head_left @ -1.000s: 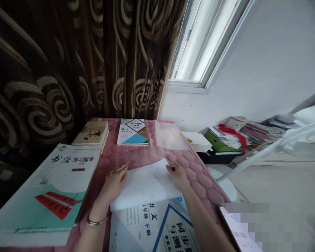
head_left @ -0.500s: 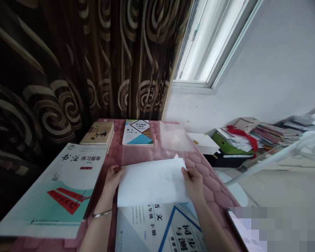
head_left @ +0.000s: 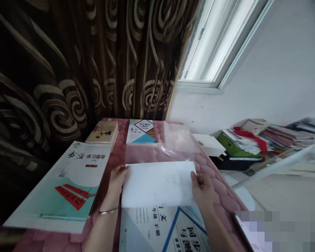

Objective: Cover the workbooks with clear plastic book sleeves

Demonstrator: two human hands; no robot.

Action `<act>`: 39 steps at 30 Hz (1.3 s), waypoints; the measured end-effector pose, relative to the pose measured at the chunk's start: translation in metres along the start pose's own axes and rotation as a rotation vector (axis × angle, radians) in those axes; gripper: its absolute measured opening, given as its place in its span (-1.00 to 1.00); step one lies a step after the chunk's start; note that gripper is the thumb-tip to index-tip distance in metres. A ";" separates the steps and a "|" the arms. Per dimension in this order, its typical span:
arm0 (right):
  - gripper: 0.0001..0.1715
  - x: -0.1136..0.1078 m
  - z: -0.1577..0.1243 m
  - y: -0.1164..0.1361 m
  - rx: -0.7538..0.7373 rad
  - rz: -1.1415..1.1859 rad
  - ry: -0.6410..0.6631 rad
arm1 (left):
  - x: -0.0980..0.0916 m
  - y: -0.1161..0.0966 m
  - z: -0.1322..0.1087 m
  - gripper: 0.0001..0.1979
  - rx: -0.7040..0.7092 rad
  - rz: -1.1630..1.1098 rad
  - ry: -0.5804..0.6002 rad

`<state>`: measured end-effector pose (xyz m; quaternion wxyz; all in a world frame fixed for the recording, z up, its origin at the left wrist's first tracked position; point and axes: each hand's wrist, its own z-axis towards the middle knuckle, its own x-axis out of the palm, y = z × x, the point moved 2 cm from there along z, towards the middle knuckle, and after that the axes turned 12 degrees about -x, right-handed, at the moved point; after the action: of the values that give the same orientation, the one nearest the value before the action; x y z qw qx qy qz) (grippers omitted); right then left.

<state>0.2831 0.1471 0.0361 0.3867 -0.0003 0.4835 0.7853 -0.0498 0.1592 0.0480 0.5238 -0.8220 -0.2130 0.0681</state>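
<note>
A white sheet of paper (head_left: 159, 185) stretches between my two hands. It covers the upper part of a blue and white workbook (head_left: 152, 231) that lies in front of me. My left hand (head_left: 118, 179), with a bracelet at its wrist, pinches the sheet's left top corner. Closed on the right edge is my right hand (head_left: 203, 185). Just beyond the paper, clear plastic film (head_left: 178, 138) lies flat and shiny on the pink quilted cover (head_left: 112, 154). Whether the sheet is loose or part of the workbook, I cannot tell.
To the left lie a calligraphy book (head_left: 65, 185) and a stack of tan books (head_left: 102, 132). Another workbook (head_left: 141, 132) rests at the far end by the dark curtain (head_left: 136, 59). Right of the table are a white box (head_left: 210, 145), piled papers (head_left: 283, 136) and a phone-like device (head_left: 248, 232).
Both hands have drawn the sheet flatter and straighter, and its raised top right corner is now level. The whole view has shifted slightly.
</note>
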 end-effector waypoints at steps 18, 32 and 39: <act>-0.52 -0.003 -0.010 0.009 0.019 0.207 -0.120 | 0.004 -0.007 -0.008 -0.56 0.080 -0.099 0.025; -0.52 -0.002 -0.015 -0.002 0.046 0.280 -0.148 | 0.005 -0.005 -0.008 -0.54 0.066 -0.098 0.009; -0.54 -0.004 -0.015 -0.001 0.042 0.216 -0.141 | 0.002 -0.012 -0.012 -0.55 0.003 -0.119 0.152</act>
<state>0.2811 0.1337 0.0289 0.3327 0.1150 0.4687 0.8102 -0.0471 0.1550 0.0643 0.5429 -0.8098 -0.2209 -0.0252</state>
